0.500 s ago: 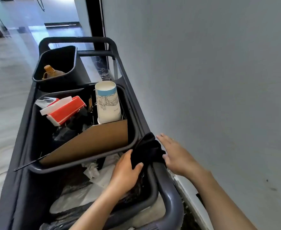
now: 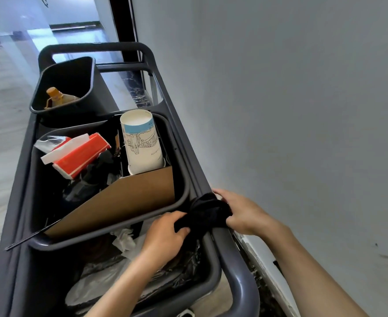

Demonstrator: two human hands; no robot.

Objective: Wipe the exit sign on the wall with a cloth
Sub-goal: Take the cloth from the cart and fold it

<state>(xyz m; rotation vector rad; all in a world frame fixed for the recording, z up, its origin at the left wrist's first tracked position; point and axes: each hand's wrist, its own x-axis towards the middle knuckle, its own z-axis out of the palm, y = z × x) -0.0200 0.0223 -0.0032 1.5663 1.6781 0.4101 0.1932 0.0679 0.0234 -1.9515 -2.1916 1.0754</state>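
A black cloth lies bunched on the right rail of a dark grey cart. My left hand grips its left end from inside the cart. My right hand closes on its right end, on the wall side. Both hands hold the cloth between them, over the rail. The grey wall rises close on the right. No exit sign is in view.
The cart holds a black bin with a paper cup, a red tissue pack and a cardboard sheet. A smaller bin with a bottle stands farther off. Crumpled paper and plastic bags lie near me. Glossy floor spreads to the left.
My right hand, flat beside the cloth before, has now closed on it. My left hand keeps its grip. The cloth is now gathered tighter between both hands.
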